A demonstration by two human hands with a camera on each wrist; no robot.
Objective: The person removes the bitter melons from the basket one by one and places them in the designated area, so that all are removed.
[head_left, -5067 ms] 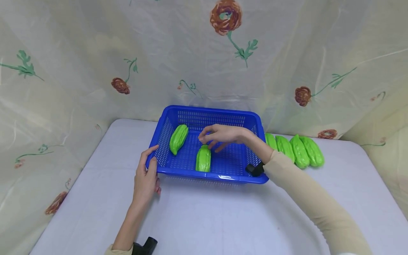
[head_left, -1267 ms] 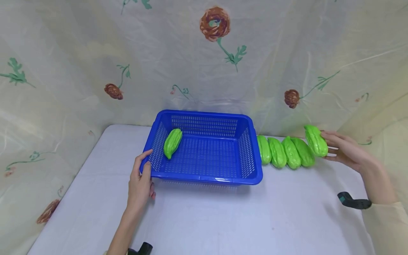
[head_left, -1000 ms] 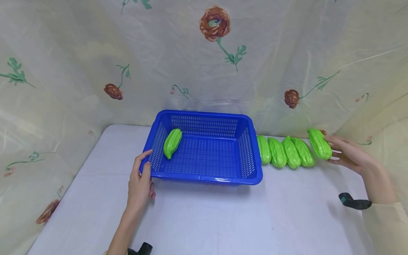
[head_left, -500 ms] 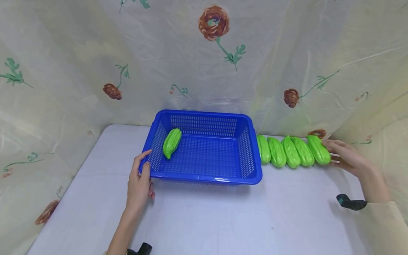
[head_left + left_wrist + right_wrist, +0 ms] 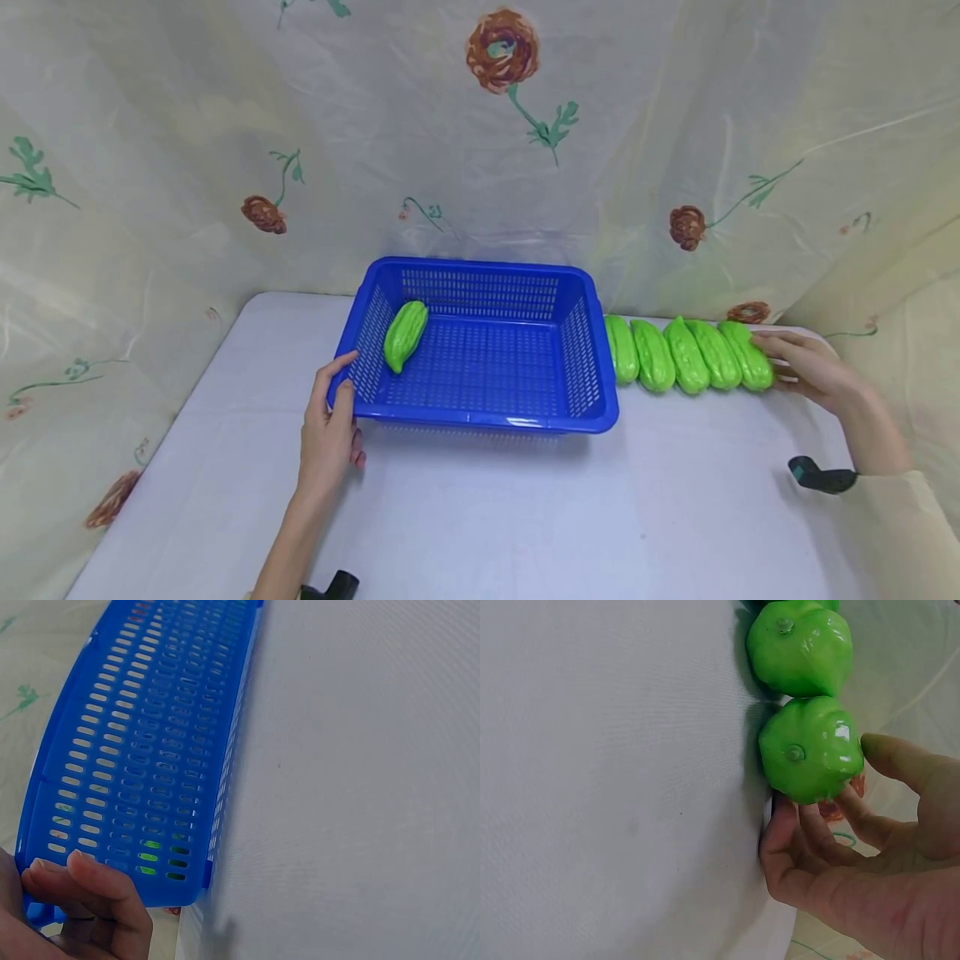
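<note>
My left hand (image 5: 326, 442) grips the near left corner of a blue perforated plastic basket (image 5: 480, 419); the left wrist view shows its fingers curled at the basket's rim. Inside the basket, along its left wall, lies one green ribbed bitter melon (image 5: 406, 337). My right hand (image 5: 813, 372) is at the right end of a row of bitter melons on the table. It holds the end melon (image 5: 745, 356), thumb at the upper side and fingers against the outer side. In the right wrist view that melon (image 5: 810, 754) sits right against its neighbour (image 5: 799, 652).
Several bitter melons (image 5: 686, 358) lie side by side to the right of the basket, the leftmost partly hidden behind its wall. A white cloth covers the table (image 5: 480, 525). Floral curtain (image 5: 375, 125) hangs close behind the table and at both sides.
My right hand has lowered a bitter melon onto the table and shifted it left against the row. Earlier this hand was in the basket at a second melon. The left hand stays at the corner.
</note>
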